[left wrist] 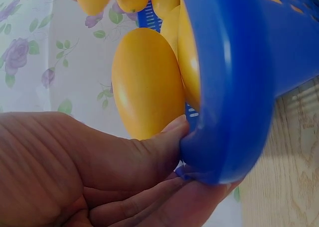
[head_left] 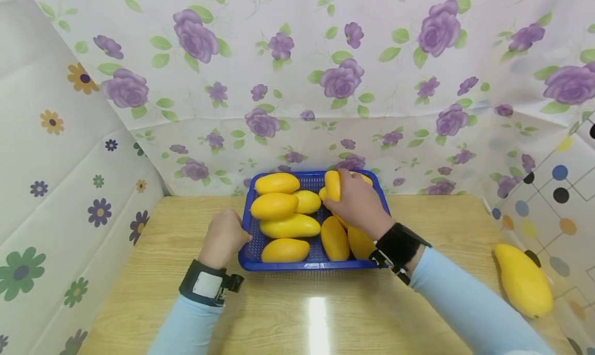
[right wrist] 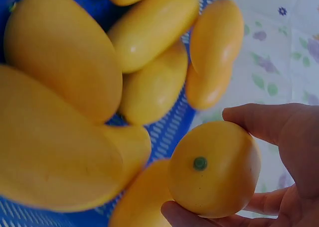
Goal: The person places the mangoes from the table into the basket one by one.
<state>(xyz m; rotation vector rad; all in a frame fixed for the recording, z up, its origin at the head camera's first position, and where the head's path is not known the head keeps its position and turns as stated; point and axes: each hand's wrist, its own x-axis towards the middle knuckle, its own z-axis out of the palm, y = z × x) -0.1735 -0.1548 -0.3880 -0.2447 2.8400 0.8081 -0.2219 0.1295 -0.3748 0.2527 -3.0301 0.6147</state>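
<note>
A blue plastic basket (head_left: 283, 266) stands on the table with several yellow mangoes in it, some stacked on others. My left hand (head_left: 225, 237) pinches the basket's left rim (left wrist: 229, 112) between thumb and fingers. Over the right half of the basket, my right hand (head_left: 360, 202) holds a mango (right wrist: 214, 172) between thumb and fingers, its green stem spot facing the right wrist camera. Below that hand lie more mangoes, partly hidden by it in the head view. On the left side, one mango (head_left: 274, 206) rests on top of others.
On the wooden table (head_left: 195, 303), a large yellow fruit (head_left: 524, 282) with a narrow end lies at the far right. A flowered sheet (head_left: 297, 86) hangs close behind the basket. Patterned sheets also bound the left and right sides.
</note>
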